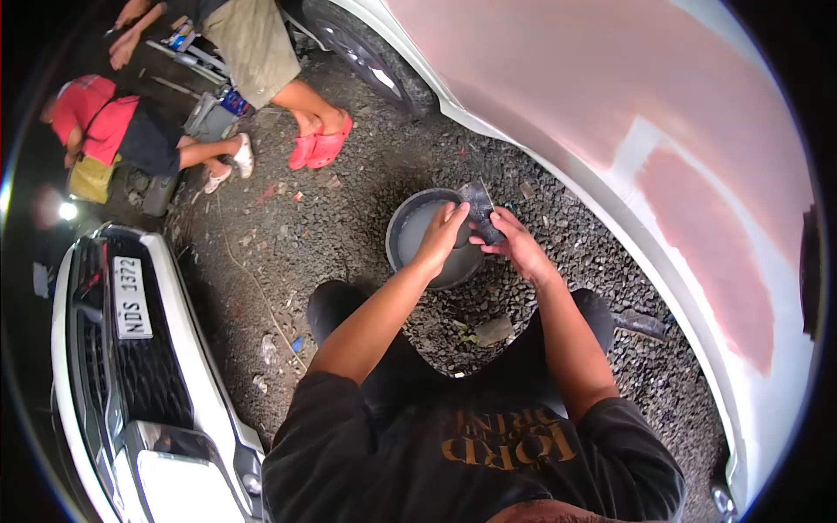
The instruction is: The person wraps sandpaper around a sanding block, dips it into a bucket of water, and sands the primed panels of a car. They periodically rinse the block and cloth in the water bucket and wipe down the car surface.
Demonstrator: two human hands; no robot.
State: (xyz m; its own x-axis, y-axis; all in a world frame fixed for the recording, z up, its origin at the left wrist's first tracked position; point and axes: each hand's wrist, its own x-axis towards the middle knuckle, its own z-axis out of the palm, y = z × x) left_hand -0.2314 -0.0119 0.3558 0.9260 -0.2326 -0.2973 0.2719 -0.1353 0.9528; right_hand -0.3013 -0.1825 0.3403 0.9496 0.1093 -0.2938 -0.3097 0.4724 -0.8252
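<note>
The left hand [443, 234] and the right hand [516, 244] grasp one dark pad [481, 214] between them: the left has its fingers and thumb at the pad's nine o'clock edge, the right is closed round its three o'clock side. The pad is tilted, held above the side of a round bucket [392, 234] of cloudy grey water. The bucket stands on gravel [288, 231], with the wearer's bent knees at about eight and four o'clock of it and a flat stone [493, 330] toward five.

Farther out from the hands, a pale car panel [567, 96] with pinkish patches sweeps from twelve round to four o'clock, and a wheel [375, 65] sits at eleven. Red shoes [324, 150] on another person are at ten, a crouching person in a red shirt [91, 118] is between nine and ten, and a white car's front [179, 327] with a number plate [132, 298] lies toward eight.
</note>
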